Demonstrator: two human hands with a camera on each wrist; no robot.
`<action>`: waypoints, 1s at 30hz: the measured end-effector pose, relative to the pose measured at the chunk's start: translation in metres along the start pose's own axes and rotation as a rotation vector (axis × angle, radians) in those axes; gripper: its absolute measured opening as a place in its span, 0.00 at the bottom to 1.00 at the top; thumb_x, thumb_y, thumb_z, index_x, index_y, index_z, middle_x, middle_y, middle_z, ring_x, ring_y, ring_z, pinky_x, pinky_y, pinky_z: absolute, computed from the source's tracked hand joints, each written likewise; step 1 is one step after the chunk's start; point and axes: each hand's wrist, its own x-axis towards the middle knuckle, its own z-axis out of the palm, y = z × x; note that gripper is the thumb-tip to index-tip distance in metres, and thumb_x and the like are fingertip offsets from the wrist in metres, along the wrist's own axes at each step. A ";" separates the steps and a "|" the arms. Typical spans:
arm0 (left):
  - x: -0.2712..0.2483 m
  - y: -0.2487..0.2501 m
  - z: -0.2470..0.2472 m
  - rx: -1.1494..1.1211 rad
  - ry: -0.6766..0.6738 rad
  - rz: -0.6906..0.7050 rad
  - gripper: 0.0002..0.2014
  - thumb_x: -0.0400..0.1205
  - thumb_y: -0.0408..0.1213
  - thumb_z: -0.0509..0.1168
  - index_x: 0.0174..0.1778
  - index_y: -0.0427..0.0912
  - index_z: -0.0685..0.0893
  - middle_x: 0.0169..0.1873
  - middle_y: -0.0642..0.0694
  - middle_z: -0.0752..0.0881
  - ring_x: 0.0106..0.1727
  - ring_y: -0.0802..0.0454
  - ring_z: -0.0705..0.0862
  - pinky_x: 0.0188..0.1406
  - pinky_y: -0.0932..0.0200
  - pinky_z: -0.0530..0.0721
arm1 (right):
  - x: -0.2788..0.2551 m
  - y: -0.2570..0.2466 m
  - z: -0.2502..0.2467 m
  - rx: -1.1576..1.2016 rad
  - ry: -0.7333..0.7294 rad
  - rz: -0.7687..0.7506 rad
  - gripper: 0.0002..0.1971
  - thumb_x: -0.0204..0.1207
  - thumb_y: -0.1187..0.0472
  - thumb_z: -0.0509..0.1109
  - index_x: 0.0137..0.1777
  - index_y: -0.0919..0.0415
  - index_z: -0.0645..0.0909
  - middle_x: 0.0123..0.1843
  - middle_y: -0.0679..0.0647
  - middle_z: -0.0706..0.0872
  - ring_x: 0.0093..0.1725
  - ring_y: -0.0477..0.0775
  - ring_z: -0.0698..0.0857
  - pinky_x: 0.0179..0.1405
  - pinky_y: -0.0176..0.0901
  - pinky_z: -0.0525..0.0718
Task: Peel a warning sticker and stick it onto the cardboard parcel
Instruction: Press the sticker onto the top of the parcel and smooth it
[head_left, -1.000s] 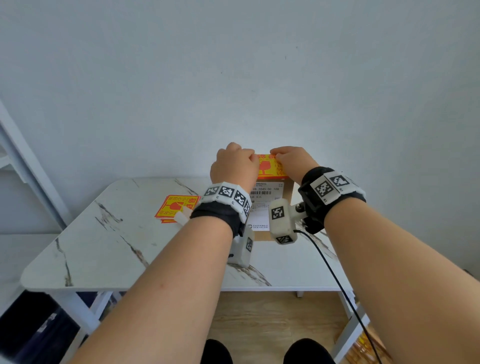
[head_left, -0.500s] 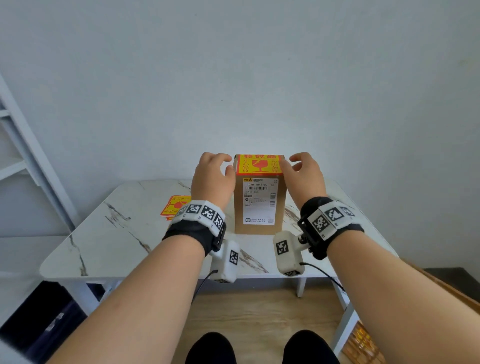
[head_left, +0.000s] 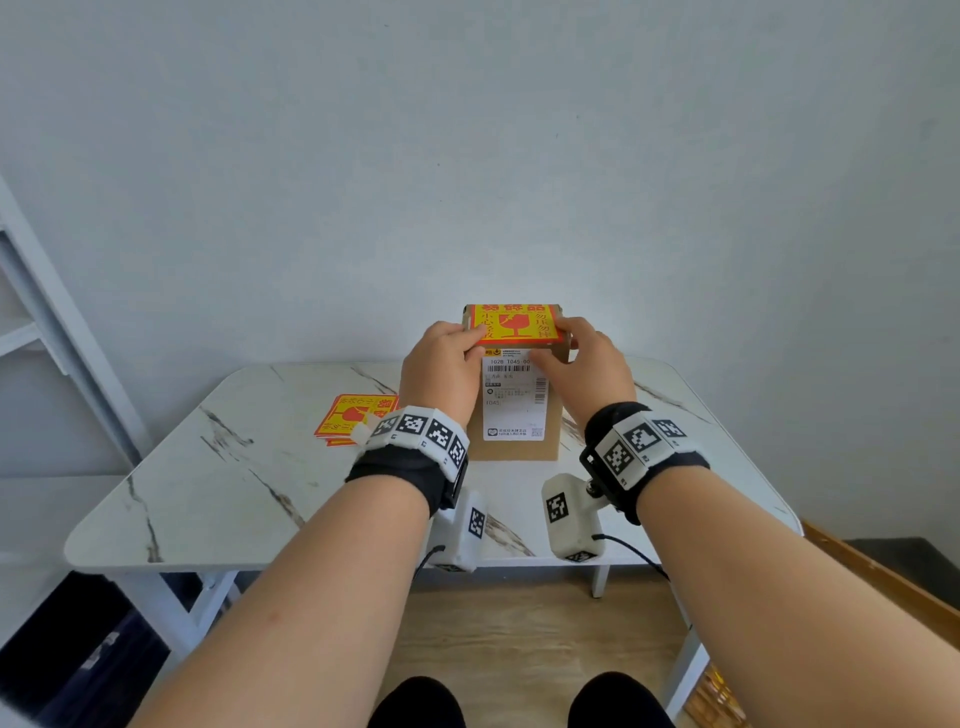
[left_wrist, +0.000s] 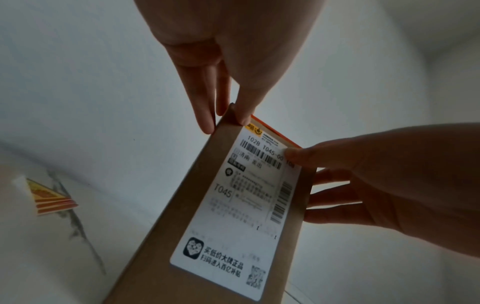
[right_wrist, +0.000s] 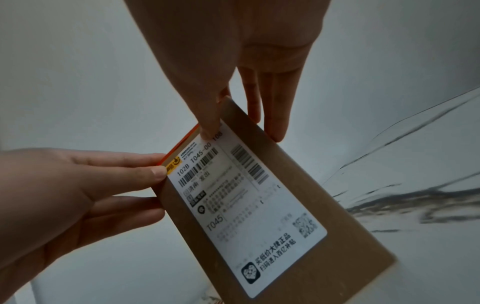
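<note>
The brown cardboard parcel (head_left: 519, 449) (left_wrist: 161, 246) (right_wrist: 345, 236) stands upright mid-table, a white shipping label (head_left: 511, 400) on its near face. A yellow-and-red warning sticker (head_left: 511, 325) lies flat on its top; only its orange edge (left_wrist: 275, 133) (right_wrist: 182, 139) shows in the wrist views. My left hand (head_left: 447, 364) (left_wrist: 226, 121) (right_wrist: 130, 176) is at the top left corner, thumb on the near face, straight fingers on the sticker and down the side. My right hand (head_left: 576, 358) (right_wrist: 233, 123) (left_wrist: 337, 174) mirrors it at the top right corner.
A stack of spare warning stickers (head_left: 353, 418) (left_wrist: 49, 197) lies on the white marble-patterned table (head_left: 260, 467) left of the parcel. A grey wall rises right behind the table. White shelving stands at the far left, with wood floor below the near edge.
Half a second ago both hands hovered beside the parcel's top. They have since closed in onto the top corners, fingers lying over the sticker. The parcel has not moved.
</note>
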 end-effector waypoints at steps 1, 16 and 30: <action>0.004 -0.001 0.002 0.003 0.000 -0.002 0.17 0.85 0.39 0.62 0.69 0.48 0.84 0.65 0.47 0.84 0.63 0.47 0.84 0.61 0.57 0.80 | 0.005 0.001 0.002 0.001 -0.002 -0.003 0.24 0.78 0.49 0.69 0.74 0.49 0.73 0.62 0.52 0.83 0.49 0.48 0.79 0.48 0.41 0.77; 0.076 -0.032 0.046 0.087 -0.086 0.009 0.21 0.87 0.33 0.57 0.75 0.52 0.77 0.73 0.48 0.78 0.70 0.45 0.80 0.67 0.50 0.79 | 0.089 0.014 0.035 -0.041 -0.025 -0.005 0.23 0.78 0.51 0.69 0.73 0.52 0.74 0.62 0.53 0.85 0.58 0.56 0.84 0.53 0.45 0.80; 0.111 -0.043 0.066 0.173 -0.270 -0.038 0.31 0.85 0.28 0.51 0.84 0.56 0.59 0.85 0.54 0.57 0.79 0.46 0.72 0.71 0.48 0.77 | 0.138 0.022 0.061 -0.113 -0.052 0.000 0.29 0.79 0.58 0.68 0.80 0.51 0.67 0.68 0.56 0.83 0.65 0.59 0.83 0.65 0.54 0.81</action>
